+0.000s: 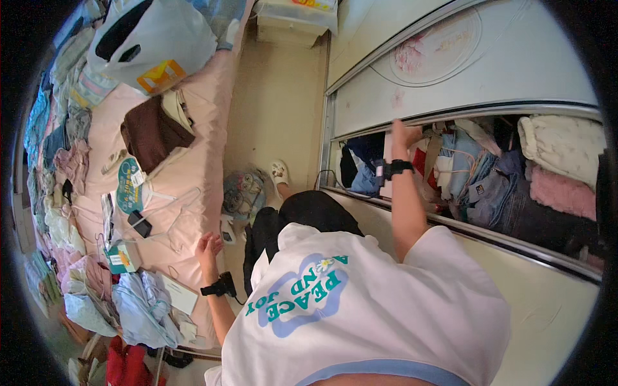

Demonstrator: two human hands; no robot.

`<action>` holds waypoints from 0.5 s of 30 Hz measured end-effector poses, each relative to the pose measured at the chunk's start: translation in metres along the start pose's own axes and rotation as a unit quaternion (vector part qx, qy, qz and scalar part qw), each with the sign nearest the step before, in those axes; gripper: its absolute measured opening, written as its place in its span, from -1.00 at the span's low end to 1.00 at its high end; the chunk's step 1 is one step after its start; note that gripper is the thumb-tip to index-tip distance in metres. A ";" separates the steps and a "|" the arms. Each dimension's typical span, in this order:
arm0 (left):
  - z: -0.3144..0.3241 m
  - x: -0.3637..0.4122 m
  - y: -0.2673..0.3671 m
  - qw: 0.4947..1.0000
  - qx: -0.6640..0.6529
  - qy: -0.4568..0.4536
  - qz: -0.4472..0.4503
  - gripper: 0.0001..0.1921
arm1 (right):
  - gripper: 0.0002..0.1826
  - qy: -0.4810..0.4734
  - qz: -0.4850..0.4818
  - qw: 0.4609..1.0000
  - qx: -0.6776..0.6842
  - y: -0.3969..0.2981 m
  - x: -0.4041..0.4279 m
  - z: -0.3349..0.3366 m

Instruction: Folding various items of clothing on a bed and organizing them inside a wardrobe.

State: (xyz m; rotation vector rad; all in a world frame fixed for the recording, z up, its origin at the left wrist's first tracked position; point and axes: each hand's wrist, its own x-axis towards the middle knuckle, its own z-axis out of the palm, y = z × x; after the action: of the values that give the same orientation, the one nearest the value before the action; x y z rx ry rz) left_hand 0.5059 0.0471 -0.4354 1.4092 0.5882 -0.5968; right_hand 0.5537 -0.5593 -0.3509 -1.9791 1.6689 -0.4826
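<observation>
My right hand (404, 135) is at the lower edge of a white sliding wardrobe door (434, 82), fingers spread and slightly blurred. It appears to touch the edge and holds nothing. Beyond the door's edge, the wardrobe opening shows folded jeans (504, 193), a cream fluffy garment (562, 144) and a pink fleecy one (562, 193). My left hand (208, 248) hangs beside the bed (193, 212), half curled around nothing. Wire clothes hangers (178, 222) and a black phone-like object (139, 224) lie on the bed near it.
A white plastic bag (159, 43), folded brown cloth (157, 132) and heaped clothes (142, 304) cover parts of the bed. A patterned bag-like item (244, 193) sits on the floor by my shoe (278, 172). A drawer unit (294, 24) stands ahead.
</observation>
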 end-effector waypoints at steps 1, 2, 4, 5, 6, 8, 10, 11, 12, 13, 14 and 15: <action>0.000 -0.005 -0.005 1.000 -0.002 0.014 -0.012 -0.67 | -0.08 0.035 -0.028 0.997 -0.066 -0.011 -0.044 0.014; 0.006 -0.005 -0.003 1.000 0.016 0.009 0.000 -0.69 | -0.12 -0.024 -0.042 0.995 -0.091 0.007 -0.044 0.024; 0.017 -0.006 -0.001 0.999 0.042 0.022 -0.014 -0.72 | -0.29 -0.001 -0.200 0.962 -0.187 0.024 -0.069 0.034; 0.024 -0.010 -0.001 0.998 0.041 0.025 -0.026 -0.72 | -0.34 0.017 -0.295 0.925 -0.240 0.037 -0.073 0.037; 0.026 -0.014 -0.005 0.998 0.044 0.026 -0.029 -0.72 | -0.34 0.006 -0.297 0.922 -0.248 0.044 -0.078 0.040; 0.028 -0.020 -0.014 0.997 0.046 0.034 -0.041 -0.73 | -0.44 0.002 -0.453 0.859 -0.237 0.054 -0.086 0.047; 0.035 -0.019 -0.023 0.996 0.047 0.034 -0.068 -0.73 | -0.48 -0.007 -0.450 0.863 -0.228 0.071 -0.070 0.051; 0.037 -0.020 -0.030 0.995 0.045 0.031 -0.082 -0.73 | -0.50 -0.011 -0.432 0.871 -0.235 0.077 -0.060 0.049; 0.038 -0.017 -0.035 0.994 0.045 0.031 -0.095 -0.73 | -0.56 0.033 -0.457 0.851 -0.257 0.080 -0.048 0.044; 0.039 -0.013 -0.042 0.993 0.063 0.016 -0.094 -0.73 | -0.56 0.025 -0.460 0.848 -0.264 0.079 -0.037 0.042; 0.041 -0.010 -0.048 0.993 0.081 0.000 -0.091 -0.73 | -0.59 0.036 -0.415 0.881 -0.223 0.078 -0.028 0.040; 0.045 -0.004 -0.048 0.992 0.081 -0.004 -0.097 -0.73 | -0.61 0.053 -0.364 0.912 -0.183 0.078 -0.019 0.037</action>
State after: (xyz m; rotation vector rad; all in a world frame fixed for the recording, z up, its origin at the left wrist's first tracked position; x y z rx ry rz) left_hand 0.4709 -0.0014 -0.4635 1.5110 0.6880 -0.8186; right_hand 0.5083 -0.5446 -0.4254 -2.9015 1.0699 -0.5633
